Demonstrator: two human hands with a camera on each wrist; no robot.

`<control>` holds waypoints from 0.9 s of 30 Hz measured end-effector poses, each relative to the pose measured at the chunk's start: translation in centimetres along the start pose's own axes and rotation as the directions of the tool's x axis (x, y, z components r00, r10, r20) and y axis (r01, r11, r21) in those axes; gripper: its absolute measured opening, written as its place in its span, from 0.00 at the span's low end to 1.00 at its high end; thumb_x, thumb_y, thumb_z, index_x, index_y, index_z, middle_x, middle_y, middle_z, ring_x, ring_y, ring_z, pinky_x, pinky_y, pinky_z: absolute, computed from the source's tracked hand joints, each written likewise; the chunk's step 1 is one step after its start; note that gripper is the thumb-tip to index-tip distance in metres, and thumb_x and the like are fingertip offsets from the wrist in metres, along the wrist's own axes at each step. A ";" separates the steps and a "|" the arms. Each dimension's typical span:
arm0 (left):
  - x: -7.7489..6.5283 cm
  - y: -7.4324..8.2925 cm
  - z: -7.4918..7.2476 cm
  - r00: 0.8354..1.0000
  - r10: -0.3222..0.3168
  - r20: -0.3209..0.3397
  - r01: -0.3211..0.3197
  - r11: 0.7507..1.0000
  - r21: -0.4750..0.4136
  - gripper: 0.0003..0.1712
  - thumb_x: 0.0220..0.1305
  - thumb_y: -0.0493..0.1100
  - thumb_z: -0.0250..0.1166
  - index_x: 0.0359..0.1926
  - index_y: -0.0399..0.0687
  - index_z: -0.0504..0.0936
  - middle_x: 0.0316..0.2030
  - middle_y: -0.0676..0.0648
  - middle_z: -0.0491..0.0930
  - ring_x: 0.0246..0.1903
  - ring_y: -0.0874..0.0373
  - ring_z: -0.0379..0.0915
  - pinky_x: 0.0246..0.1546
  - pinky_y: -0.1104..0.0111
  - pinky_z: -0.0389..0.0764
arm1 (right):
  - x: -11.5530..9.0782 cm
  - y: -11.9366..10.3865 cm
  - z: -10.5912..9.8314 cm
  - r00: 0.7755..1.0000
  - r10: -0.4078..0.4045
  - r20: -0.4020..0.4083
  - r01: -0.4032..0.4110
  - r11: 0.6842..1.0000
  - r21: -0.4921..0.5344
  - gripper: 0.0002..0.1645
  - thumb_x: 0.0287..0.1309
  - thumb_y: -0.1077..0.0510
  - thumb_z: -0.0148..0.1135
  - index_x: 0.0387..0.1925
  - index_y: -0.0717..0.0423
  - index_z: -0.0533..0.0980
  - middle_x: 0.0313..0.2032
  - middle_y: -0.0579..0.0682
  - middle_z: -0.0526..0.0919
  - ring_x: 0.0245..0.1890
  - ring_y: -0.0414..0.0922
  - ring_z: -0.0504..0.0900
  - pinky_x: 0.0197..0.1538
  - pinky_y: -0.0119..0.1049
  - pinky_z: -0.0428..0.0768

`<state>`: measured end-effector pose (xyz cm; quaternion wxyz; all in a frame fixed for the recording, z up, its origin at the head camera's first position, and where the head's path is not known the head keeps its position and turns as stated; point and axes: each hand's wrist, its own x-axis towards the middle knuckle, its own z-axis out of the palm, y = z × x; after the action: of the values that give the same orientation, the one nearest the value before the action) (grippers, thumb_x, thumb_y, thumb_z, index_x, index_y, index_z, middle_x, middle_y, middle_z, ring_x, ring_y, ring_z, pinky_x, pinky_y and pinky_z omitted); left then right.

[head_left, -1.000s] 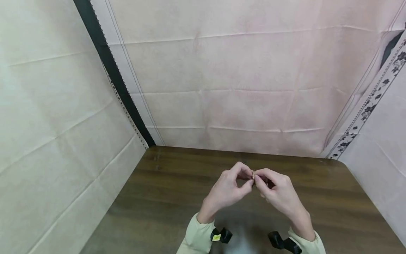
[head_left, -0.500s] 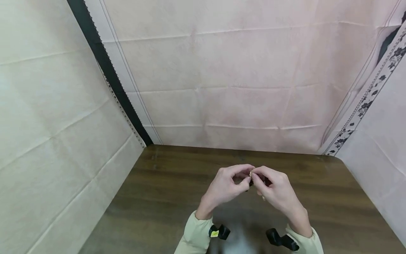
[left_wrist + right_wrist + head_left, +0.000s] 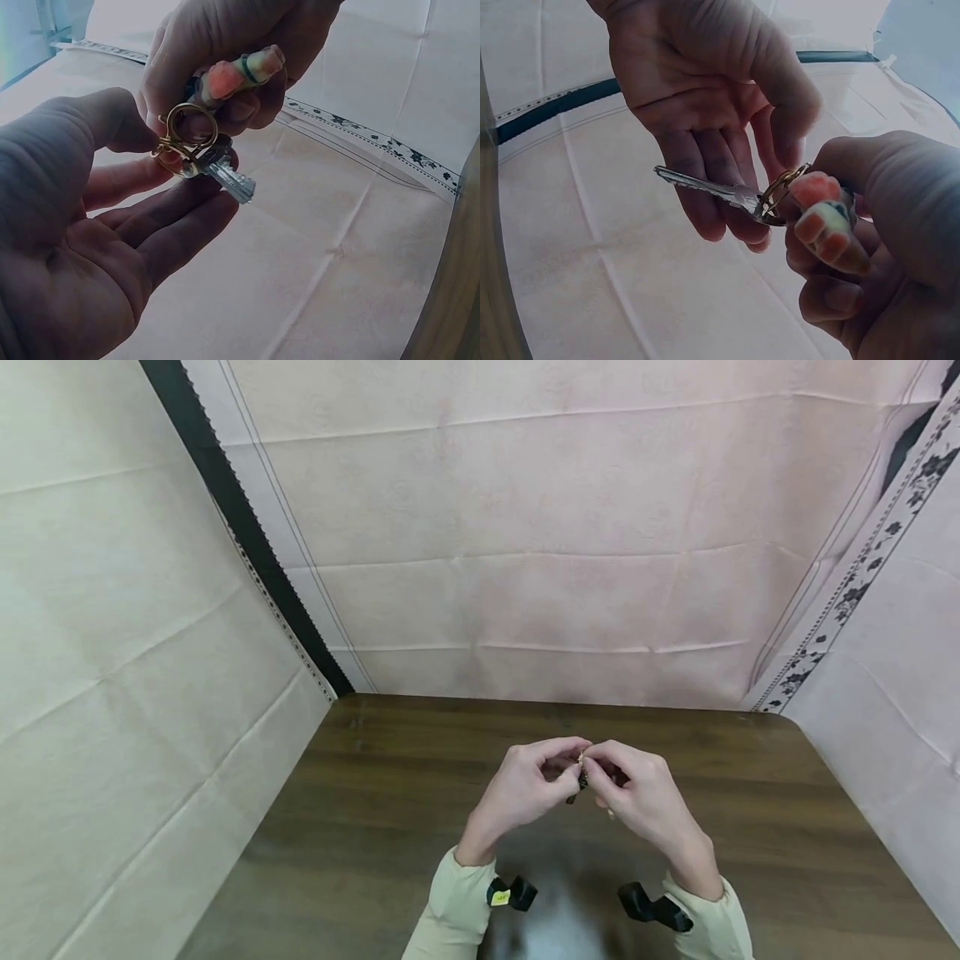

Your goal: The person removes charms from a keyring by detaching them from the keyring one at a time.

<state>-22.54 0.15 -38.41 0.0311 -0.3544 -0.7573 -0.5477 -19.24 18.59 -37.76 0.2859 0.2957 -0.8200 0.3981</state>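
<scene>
At the near edge, a pale left sleeve (image 3: pixel 453 910) and a pale right sleeve (image 3: pixel 717 922) reach in from either side, each with a black camera (image 3: pixel 522 893) at the wrist; the left one bears a yellow label. Both forearms angle inward and away, so the left hand (image 3: pixel 525 785) and right hand (image 3: pixel 641 793) meet at the fingertips over the wooden table (image 3: pixel 360 835). The left hand pinches a gold key ring (image 3: pixel 170 124) between thumb and forefinger, its other fingers stretched out beneath a silver key (image 3: pixel 701 184). The right hand pinches the ring from the other side by a small orange and pale charm (image 3: pixel 225 79), its remaining fingers curled inward. The key and ring are between the two hands, the key slanting away from the ring. Pale cloths flank the table, the left cloth (image 3: pixel 120 618) and the right cloth (image 3: pixel 900 635), the latter edged with a dark floral border (image 3: pixel 855 589). Farthest off, a creased pinkish cloth (image 3: pixel 525 518) rises behind the table's far edge.
</scene>
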 end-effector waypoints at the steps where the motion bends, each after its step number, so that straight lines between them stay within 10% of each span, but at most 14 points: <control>1: 0.0 0.0 -0.1 1.000 -0.004 0.004 0.004 1.000 0.002 0.18 0.65 0.36 0.59 0.55 0.50 0.82 0.45 0.49 0.86 0.34 0.68 0.83 0.37 0.74 0.83 | 0.0 0.0 0.0 1.000 -0.006 -0.001 0.006 1.000 0.003 0.14 0.58 0.71 0.62 0.33 0.48 0.79 0.20 0.36 0.74 0.16 0.26 0.70 0.23 0.20 0.70; 27: 0.2 0.3 -0.6 1.000 -0.031 -0.001 0.030 0.985 0.172 0.17 0.62 0.38 0.60 0.51 0.50 0.84 0.33 0.54 0.85 0.26 0.72 0.74 0.29 0.79 0.78 | 0.2 0.4 0.6 0.987 -0.163 0.007 0.161 0.971 -0.174 0.11 0.50 0.71 0.64 0.30 0.52 0.80 0.26 0.40 0.79 0.25 0.33 0.73 0.31 0.21 0.73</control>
<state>-22.73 -0.17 -37.85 0.0525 -0.3393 -0.8071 -0.4803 -19.84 18.20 -38.12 0.3453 0.3339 -0.8238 0.3012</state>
